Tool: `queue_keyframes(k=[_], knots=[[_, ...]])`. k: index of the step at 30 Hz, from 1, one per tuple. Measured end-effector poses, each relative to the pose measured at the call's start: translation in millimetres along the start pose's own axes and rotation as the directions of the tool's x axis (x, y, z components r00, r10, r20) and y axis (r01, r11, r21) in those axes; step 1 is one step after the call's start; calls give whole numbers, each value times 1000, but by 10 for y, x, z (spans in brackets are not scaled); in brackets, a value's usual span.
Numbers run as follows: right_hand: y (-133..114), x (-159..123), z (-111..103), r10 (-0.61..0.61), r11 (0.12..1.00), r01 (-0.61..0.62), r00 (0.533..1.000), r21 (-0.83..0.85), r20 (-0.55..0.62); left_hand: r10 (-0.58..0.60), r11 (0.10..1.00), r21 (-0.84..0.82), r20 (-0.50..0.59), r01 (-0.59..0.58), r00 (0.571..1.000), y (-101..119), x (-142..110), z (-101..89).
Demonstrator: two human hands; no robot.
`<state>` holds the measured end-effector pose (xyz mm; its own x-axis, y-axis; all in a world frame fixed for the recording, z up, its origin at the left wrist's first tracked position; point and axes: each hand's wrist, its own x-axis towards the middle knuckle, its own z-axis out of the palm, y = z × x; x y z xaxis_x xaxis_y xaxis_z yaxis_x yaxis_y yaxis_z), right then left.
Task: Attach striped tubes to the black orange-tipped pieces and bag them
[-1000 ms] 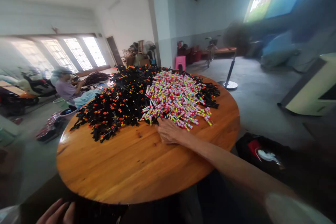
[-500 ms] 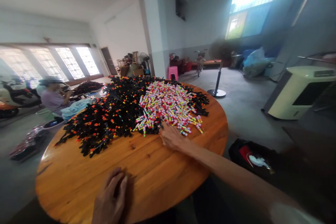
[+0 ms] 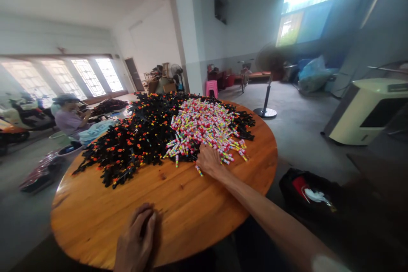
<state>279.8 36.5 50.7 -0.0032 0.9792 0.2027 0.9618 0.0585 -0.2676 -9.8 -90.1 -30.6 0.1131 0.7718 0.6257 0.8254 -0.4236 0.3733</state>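
Pink-and-yellow tubes [image 3: 204, 125] lie heaped loose; right hand [image 3: 208, 159], fingers curled into the pile's edge (grasp hidden), could scatter strays off the wooden table [image 3: 178, 208], left hand [image 3: 135, 240] resting flat, empty.

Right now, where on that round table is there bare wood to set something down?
Bare wood spans the near half of the round table, between the left hand at the near edge and the piles. The far half is crowded: black pieces and colourful tubes, where the right hand rests.
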Motion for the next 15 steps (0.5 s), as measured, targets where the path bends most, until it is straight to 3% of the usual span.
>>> queue_keyframes(k=[3, 7, 10, 11, 13, 14, 15], knots=[[67, 25, -5, 60, 996, -57, 997, 70, -52, 13, 1000, 4, -6, -13, 1000, -28, -19, 2], [98, -69, -35, 23, 973, -2, 996, 231, -86, 42, 999, 34, -12, -42, 999, 7, -38, -26], [45, -303, -3, -169, 848, 87, 979, 523, 112, 118, 990, 82, 9, -119, 993, 195, 26, -23], [20, -393, 21, -288, 771, 88, 931, 631, 223, 169, 982, 84, 39, -172, 985, 281, 72, -5], [-20, -554, 76, -502, 649, 48, 776, 759, 380, 292, 953, 46, 137, -301, 946, 450, 185, 62], [-29, -612, 98, -547, 641, 45, 727, 766, 415, 347, 934, 13, 195, -356, 917, 520, 245, 106], [-27, -652, 110, -558, 654, 60, 712, 754, 427, 386, 919, -21, 246, -393, 889, 576, 300, 153]])
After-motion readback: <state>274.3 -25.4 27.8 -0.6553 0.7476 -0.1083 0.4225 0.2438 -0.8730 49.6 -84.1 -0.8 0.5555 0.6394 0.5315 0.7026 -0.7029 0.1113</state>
